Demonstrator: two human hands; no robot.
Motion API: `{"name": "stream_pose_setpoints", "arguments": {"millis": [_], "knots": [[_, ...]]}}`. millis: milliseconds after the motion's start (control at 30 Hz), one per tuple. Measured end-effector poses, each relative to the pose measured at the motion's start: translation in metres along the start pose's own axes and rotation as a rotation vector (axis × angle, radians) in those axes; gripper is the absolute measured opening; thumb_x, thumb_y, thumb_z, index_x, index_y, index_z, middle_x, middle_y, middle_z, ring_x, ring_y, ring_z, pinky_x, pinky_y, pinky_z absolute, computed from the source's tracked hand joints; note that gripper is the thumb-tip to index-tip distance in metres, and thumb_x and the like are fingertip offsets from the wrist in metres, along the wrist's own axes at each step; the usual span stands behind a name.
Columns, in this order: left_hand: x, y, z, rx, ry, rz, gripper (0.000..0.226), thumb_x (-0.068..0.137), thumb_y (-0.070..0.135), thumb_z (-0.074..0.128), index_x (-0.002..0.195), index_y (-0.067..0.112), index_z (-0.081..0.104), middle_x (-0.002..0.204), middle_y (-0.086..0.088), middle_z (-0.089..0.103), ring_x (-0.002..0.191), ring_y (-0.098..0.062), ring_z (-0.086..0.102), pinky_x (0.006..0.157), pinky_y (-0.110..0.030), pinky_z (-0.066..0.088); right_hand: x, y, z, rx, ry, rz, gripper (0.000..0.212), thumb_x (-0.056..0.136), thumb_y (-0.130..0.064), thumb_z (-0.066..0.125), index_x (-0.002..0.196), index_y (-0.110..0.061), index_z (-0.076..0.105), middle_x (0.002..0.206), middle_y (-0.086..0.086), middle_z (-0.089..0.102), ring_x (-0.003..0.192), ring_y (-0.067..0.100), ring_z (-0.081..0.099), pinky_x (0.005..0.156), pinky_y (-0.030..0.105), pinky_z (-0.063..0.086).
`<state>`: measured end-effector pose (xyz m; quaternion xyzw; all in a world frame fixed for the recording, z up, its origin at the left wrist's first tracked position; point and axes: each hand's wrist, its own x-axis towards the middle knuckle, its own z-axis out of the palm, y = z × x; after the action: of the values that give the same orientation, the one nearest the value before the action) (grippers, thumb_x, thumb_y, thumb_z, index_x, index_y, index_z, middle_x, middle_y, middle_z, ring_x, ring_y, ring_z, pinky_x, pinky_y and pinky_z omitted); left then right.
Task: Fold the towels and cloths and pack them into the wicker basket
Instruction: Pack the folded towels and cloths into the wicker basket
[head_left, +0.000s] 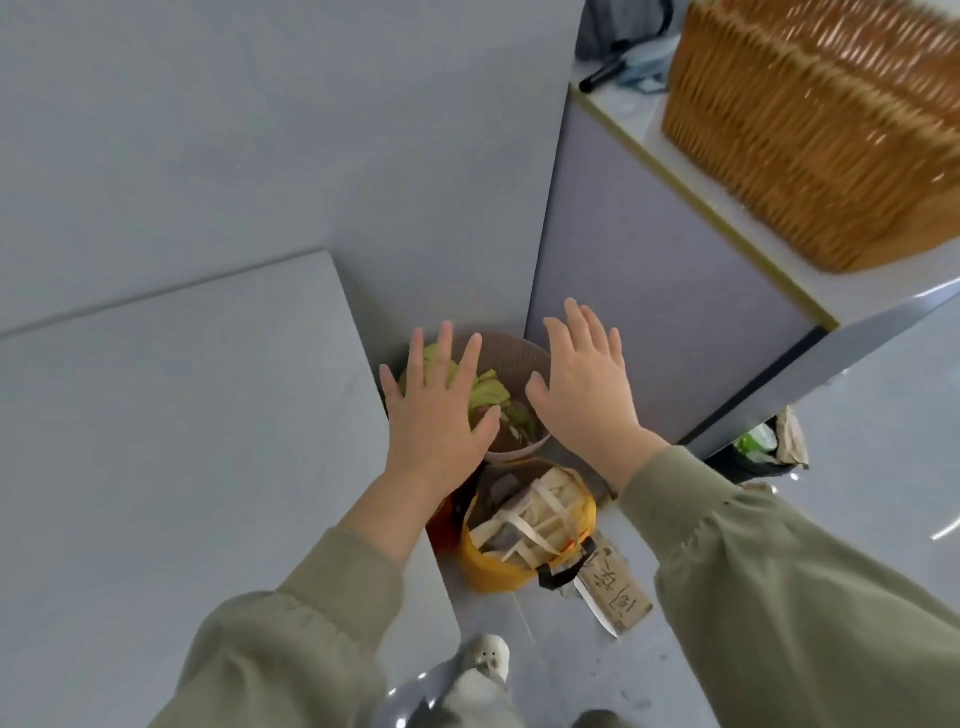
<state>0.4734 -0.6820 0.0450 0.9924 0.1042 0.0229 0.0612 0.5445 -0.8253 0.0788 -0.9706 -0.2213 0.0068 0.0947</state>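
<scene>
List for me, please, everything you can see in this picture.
basket: one, wicker brown, on the counter, upper right
counter: one, grey sides, pale top, right
table: one, grey, left
bin: one, pinkish, perforated, on the floor between table and counter
cloths: several, green, in the bin
bag: one, yellow with white straps, floor, nearer than the bin
card: one, brown, written on, floor beside the bag
sack: one, black, floor by the counter
shoe: one, white, bottom edge
left hand: bare, spread, over the bin
right hand: bare, spread, over the bin
sleeves: two, olive
</scene>
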Motion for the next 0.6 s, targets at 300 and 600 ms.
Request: {"name": "stream_pose_setpoints", "arguments": {"millis": [300, 600], "knots": [[0.081, 0.091, -0.005, 0.033, 0.088, -0.2, 0.076, 0.096, 0.053, 0.032, 0.15, 0.029, -0.016, 0.16, -0.004, -0.016, 0.145, -0.029, -0.019, 0.113, -0.06, -0.001, 0.078, 0.094, -0.054, -0.019, 0.022, -0.214, 0.061, 0.094, -0.025, 0.045, 0.148, -0.009, 0.021, 0.159, 0.013, 0.006, 0.147, 0.029, 0.001, 0.118, 0.046, 0.005], [0.149, 0.26, -0.024, -0.019, 0.223, -0.443, 0.076, 0.098, 0.049, 0.033, 0.148, 0.025, -0.018, 0.16, -0.006, -0.013, 0.147, -0.029, -0.012, 0.114, -0.059, 0.004, 0.126, 0.226, -0.173, -0.081, 0.282, -0.571, 0.048, 0.086, -0.015, 0.051, 0.132, -0.004, 0.047, 0.154, 0.02, 0.022, 0.145, 0.037, 0.01, 0.115, 0.055, 0.008]]}}
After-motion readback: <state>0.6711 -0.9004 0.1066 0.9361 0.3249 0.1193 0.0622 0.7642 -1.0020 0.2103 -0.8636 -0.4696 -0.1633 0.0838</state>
